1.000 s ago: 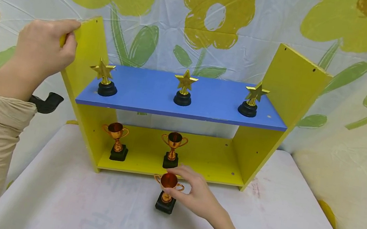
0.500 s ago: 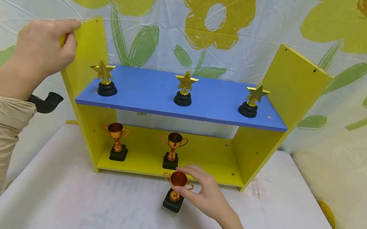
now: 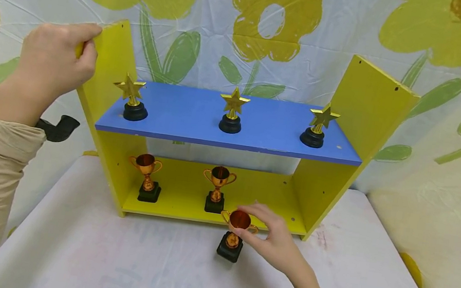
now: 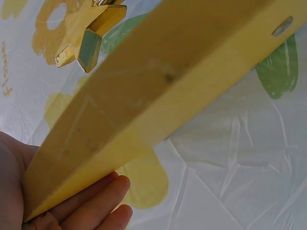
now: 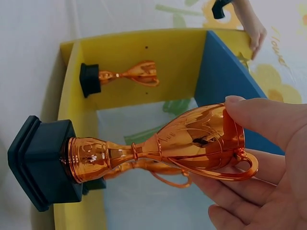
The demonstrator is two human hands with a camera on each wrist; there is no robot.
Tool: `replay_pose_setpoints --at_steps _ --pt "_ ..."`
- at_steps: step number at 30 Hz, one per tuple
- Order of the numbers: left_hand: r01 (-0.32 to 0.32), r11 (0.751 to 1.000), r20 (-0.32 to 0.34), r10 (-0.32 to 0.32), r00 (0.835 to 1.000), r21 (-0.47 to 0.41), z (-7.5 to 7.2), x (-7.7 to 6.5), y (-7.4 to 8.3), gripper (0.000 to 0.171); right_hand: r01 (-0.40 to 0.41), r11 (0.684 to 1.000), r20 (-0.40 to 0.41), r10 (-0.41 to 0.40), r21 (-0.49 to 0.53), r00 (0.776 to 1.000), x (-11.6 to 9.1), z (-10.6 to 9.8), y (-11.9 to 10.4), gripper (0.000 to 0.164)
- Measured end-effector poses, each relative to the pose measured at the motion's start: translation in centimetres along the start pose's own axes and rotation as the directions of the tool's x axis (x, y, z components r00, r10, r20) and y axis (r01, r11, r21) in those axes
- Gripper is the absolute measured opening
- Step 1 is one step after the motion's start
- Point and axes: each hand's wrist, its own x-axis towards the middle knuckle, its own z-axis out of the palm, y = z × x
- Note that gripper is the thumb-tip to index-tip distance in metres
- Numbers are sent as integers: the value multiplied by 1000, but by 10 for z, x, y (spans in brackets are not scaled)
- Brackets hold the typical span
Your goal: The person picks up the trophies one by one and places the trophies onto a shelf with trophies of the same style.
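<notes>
My right hand (image 3: 276,241) pinches the cup of a bronze-coloured trophy (image 5: 201,136) between thumb and fingers. That trophy, with its black square base (image 3: 229,247), hangs slightly tilted in front of the lower shelf. My left hand (image 3: 59,53) grips the top front corner of the yellow left side panel (image 4: 144,91) of a shelf unit. Two like trophies stand upright on the yellow lower shelf (image 3: 262,200): a left cup trophy (image 3: 145,166) and a middle cup trophy (image 3: 219,177). The held one partly hides the middle one in the right wrist view.
Several gold star trophies stand on the blue upper shelf (image 3: 182,107): left star (image 3: 129,90), middle star (image 3: 233,105) and right star (image 3: 321,120). The yellow right side panel (image 3: 364,104) bounds the unit. A white cloth (image 3: 108,255) covers the table; a flowered sheet (image 3: 320,9) hangs behind.
My right hand has carried the trophy to the right and a little up, toward the shelf's right half. The left hand and the standing trophies have stayed put.
</notes>
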Motion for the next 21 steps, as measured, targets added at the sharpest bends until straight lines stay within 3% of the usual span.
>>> replay_pose_setpoints --at_steps 8,21 --pt "13 1000 15 -13 1000 1 -1 0 0 41 -7 999 -24 6 -45 1000 -2 -8 7 41" --pt "18 1000 15 -18 1000 2 -1 0 0 40 67 992 -37 -71 -107 997 -2 -26 19 43"
